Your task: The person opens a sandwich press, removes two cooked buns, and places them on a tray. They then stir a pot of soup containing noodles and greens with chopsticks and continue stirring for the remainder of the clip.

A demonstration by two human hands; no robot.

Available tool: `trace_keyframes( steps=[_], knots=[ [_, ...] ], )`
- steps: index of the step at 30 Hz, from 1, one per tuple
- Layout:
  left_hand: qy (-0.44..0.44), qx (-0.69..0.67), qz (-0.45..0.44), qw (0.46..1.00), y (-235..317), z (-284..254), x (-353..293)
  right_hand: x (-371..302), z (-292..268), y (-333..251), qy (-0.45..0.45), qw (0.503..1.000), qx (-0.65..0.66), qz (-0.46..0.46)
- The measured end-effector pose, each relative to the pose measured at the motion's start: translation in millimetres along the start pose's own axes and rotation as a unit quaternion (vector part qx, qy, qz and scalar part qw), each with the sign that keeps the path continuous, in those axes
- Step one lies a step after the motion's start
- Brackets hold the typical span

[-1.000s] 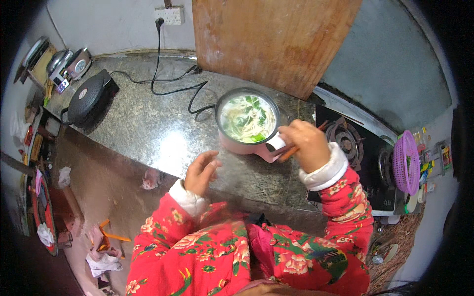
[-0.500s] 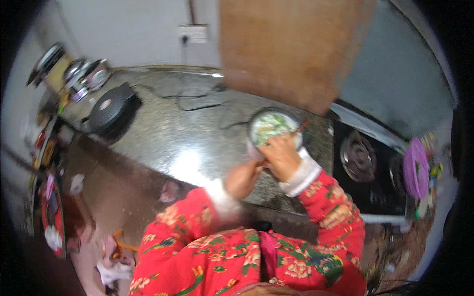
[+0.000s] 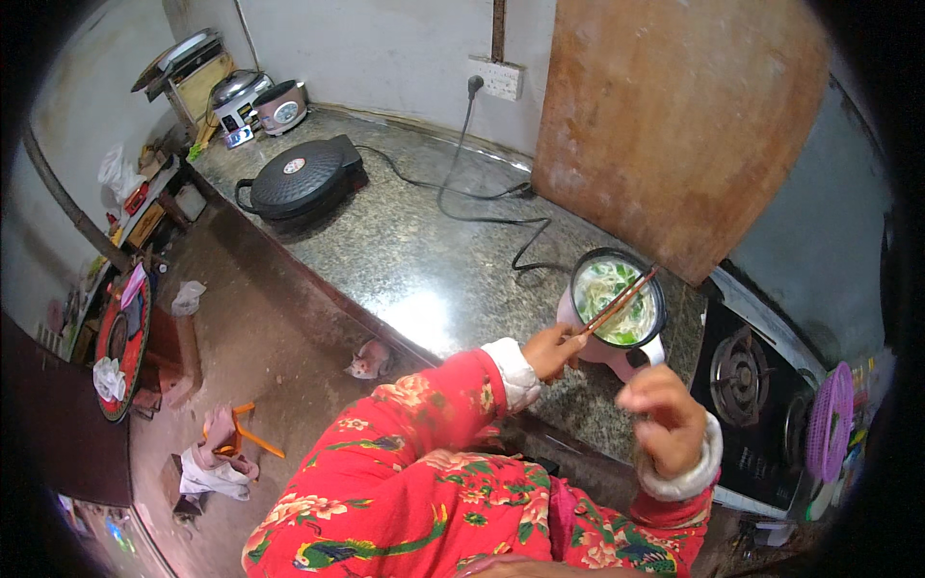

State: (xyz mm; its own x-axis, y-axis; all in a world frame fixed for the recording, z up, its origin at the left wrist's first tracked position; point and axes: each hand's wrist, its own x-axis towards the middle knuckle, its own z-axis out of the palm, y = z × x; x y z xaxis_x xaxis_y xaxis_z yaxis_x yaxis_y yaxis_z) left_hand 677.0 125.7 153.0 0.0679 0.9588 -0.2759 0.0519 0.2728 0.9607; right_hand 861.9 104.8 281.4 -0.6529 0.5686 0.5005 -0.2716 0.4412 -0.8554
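A pale electric cooking pot (image 3: 567,306) with a dark rim stands on the counter in front of me. Noodles and green leaves (image 3: 617,301) lie in whitish liquid inside it. My left hand (image 3: 551,351) is closed round a pair of brown chopsticks (image 3: 621,300) at the pot's near left side. The chopsticks slant across the pot's top, their far ends reaching past the far right rim. My right hand (image 3: 667,416) is in the air just nearer than the pot's white handle (image 3: 655,350). Its fingers are loosely bent, a little blurred, with nothing visible between them.
A gas stove (image 3: 740,376) and a purple basket (image 3: 830,421) are at right. Farther left on the speckled counter (image 3: 414,241) sit a round black electric griddle (image 3: 299,178) and cookers (image 3: 281,108). A black cord (image 3: 462,214) crosses it. A wooden board (image 3: 674,125) leans behind.
My right hand has left the pot's top and moved nearer and right. My left hand now holds the chopsticks, which have swung across the pot. The whole view has shifted.
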Motion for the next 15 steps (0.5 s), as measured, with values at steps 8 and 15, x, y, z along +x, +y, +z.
trace_keyframes(
  steps=[8, 15],
  knots=[
    [0.033, -0.03, -0.013, 0.999, -8.0, -19.3, -30.0, 37.7, 21.8, -52.0, -0.27, 0.907, 0.196, -0.257],
    [0.073, -0.117, 0.028, 0.99, -33.7, -55.6, -84.2, 39.6, 56.9, -44.8, -0.225, 0.907, 0.279, -0.222]
  ],
)
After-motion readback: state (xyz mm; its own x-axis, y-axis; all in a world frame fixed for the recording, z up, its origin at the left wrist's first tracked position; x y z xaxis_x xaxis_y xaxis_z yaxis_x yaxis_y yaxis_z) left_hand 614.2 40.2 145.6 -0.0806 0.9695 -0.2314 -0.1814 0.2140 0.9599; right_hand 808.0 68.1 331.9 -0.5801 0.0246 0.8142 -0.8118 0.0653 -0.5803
